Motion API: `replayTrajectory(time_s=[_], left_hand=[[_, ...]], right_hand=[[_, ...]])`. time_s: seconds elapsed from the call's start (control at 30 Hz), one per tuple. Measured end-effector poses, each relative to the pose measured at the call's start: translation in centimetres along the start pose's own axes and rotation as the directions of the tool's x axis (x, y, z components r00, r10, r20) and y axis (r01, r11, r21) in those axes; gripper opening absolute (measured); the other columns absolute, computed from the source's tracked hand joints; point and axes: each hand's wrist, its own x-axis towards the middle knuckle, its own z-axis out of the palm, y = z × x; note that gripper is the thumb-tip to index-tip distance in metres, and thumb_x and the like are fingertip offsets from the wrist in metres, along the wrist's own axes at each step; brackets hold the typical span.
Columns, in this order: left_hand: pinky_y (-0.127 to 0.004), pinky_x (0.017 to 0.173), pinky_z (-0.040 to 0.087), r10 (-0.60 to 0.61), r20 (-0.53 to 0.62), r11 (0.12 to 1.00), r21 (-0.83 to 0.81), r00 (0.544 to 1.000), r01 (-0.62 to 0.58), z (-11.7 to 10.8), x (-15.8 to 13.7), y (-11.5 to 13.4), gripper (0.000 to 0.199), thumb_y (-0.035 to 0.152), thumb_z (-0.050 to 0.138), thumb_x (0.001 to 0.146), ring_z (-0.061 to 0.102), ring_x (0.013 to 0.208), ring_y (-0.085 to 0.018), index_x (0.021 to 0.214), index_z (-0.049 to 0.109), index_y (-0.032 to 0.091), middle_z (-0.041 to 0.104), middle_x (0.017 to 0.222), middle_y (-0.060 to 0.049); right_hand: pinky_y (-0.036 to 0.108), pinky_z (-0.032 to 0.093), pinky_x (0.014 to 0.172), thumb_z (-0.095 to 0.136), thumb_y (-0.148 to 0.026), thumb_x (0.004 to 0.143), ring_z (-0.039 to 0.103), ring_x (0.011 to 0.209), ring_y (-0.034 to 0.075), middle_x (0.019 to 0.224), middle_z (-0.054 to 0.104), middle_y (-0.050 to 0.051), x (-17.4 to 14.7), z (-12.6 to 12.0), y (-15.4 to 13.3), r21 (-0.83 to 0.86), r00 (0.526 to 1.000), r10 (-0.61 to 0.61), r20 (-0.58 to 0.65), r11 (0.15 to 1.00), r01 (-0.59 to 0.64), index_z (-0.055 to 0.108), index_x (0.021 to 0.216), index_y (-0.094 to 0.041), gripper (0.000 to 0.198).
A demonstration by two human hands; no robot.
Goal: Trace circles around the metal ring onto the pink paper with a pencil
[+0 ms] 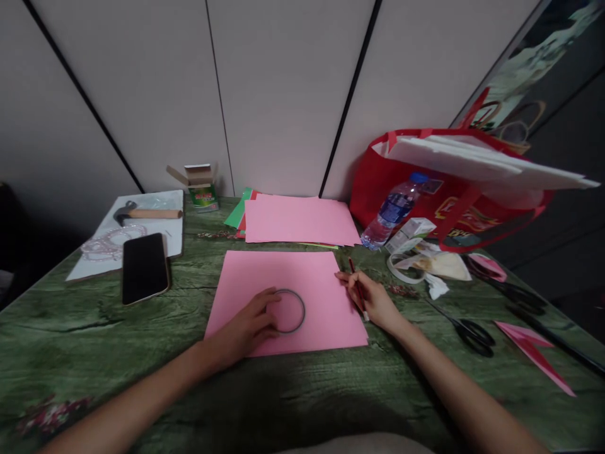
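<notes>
Head view: pink paper [278,268] sits on the counter [189,334], square in front of the person, and on it lies a thin dark ring [304,311]. Left hand [255,321] is nearest, just left of it, fingers half bent at the rim; gripping or merely resting, can't tell! Across at the paper's right edge, the right hand [371,299] closes round a pencil [360,296], long axis pointing away, leaning slightly left, ring off to its left.

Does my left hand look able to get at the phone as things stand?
Likely yes: your left hand seems to have a free way across the table to the uncovered phone, but would have to leave the ring.
</notes>
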Motion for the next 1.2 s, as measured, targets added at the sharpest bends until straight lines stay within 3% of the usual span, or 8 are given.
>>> replayTrajectory(time_s=[0.23, 0.4, 0.5, 0.67, 0.8, 0.93, 1.07, 1.2], left_hand=[[-0.042, 0.1, 0.042, 0.018, -0.045, 1.0, 0.012, 0.999, -0.018, 0.6, 0.4, -0.2, 0.006, 0.019, 0.059, 0.085, 0.036, 0.127, -0.025, 0.089, 0.055, 0.015, 0.047, 0.126, -0.014], [-0.042, 0.099, 0.043, 0.006, -0.065, 1.0, 0.017, 0.998, -0.005, 0.7, 0.1, -0.4, 0.019, 0.021, 0.061, 0.084, 0.036, 0.127, -0.026, 0.1, 0.053, 0.016, 0.044, 0.129, -0.015], [-0.043, 0.102, 0.04, -0.011, -0.066, 1.0, 0.003, 0.998, 0.011, 0.7, -0.2, -0.4, 0.022, 0.022, 0.063, 0.083, 0.034, 0.129, -0.026, 0.102, 0.053, 0.018, 0.044, 0.131, -0.013], [-0.044, 0.104, 0.038, -0.052, -0.056, 0.998, 0.018, 0.997, 0.053, 0.6, -0.3, -0.2, 0.017, 0.023, 0.063, 0.081, 0.034, 0.129, -0.026, 0.092, 0.053, 0.018, 0.04, 0.135, -0.013], [-0.045, 0.104, 0.038, -0.052, -0.053, 0.998, 0.028, 0.997, 0.054, 0.4, -0.3, -0.1, 0.016, 0.021, 0.063, 0.079, 0.031, 0.131, -0.027, 0.089, 0.051, 0.017, 0.04, 0.135, -0.013], [-0.046, 0.105, 0.037, -0.034, -0.014, 0.996, 0.08, 0.999, 0.035, -0.1, 0.0, 0.6, 0.028, 0.023, 0.063, 0.077, 0.027, 0.133, -0.029, 0.101, 0.051, 0.016, 0.039, 0.137, -0.015], [-0.046, 0.107, 0.034, 0.062, 0.12, 0.976, 0.2, 0.991, -0.085, -0.3, 1.1, 1.3, 0.02, 0.023, 0.054, 0.086, 0.029, 0.133, -0.027, 0.104, 0.053, 0.015, 0.042, 0.136, -0.016], [-0.054, 0.108, 0.026, 0.055, 0.194, 0.948, 0.298, 0.979, -0.113, 0.0, 2.0, 1.3, 0.012, 0.026, 0.053, 0.087, 0.031, 0.132, -0.031, 0.093, 0.057, 0.015, 0.045, 0.132, -0.014]], right_hand=[[0.042, 0.041, 0.095, 0.05, -0.018, 0.079, 0.055, 0.116, 0.022, 0.115, 0.064, 0.012, 0.1, -0.1, 0.5, 0.047, 1.0, -0.001, 0.027, 0.999, 0.0, 0.045, 0.079, -0.023, 0.007], [0.041, 0.041, 0.096, 0.06, -0.026, 0.078, 0.058, 0.112, 0.024, 0.104, 0.068, 0.009, 0.6, 0.0, -0.5, 0.236, 0.997, 0.047, -0.058, 0.971, -0.032, 0.048, 0.076, -0.022, 0.013], [0.04, 0.046, 0.091, 0.065, -0.033, 0.077, 0.064, 0.099, 0.023, 0.093, 0.071, 0.006, 1.5, 0.6, -2.5, 0.482, 0.976, 0.132, -0.172, 0.875, -0.033, 0.051, 0.077, -0.022, 0.018], [0.039, 0.053, 0.079, 0.07, -0.046, 0.072, 0.068, 0.079, 0.021, 0.081, 0.071, 0.006, 3.5, 3.0, -5.5, 0.771, 0.948, 0.316, -0.048, 0.614, -0.166, 0.06, 0.099, -0.021, 0.038], [0.035, 0.054, 0.078, 0.071, -0.052, 0.068, 0.065, 0.067, 0.016, 0.067, 0.066, 0.001, 4.7, 5.0, -5.9, 0.81, 0.939, 0.343, -0.027, 0.558, -0.181, 0.067, 0.092, -0.018, 0.041], [0.034, 0.055, 0.073, 0.075, -0.051, 0.063, 0.061, 0.061, 0.014, 0.062, 0.063, 0.0, 5.8, 6.1, -5.8, 0.819, 0.934, 0.357, 0.008, 0.533, -0.211, 0.069, 0.08, -0.015, 0.04], [0.034, 0.055, 0.073, 0.08, -0.046, 0.057, 0.061, 0.059, 0.013, 0.059, 0.062, -0.001, 6.8, 7.0, -5.8, 0.804, 0.932, 0.362, 0.029, 0.546, -0.237, 0.066, 0.073, -0.015, 0.038], [0.03, 0.053, 0.068, 0.082, -0.044, 0.052, 0.057, 0.054, 0.01, 0.057, 0.061, -0.002, 7.5, 8.0, -5.5, 0.792, 0.92, 0.387, 0.067, 0.54, -0.285, 0.062, 0.067, -0.015, 0.038]])
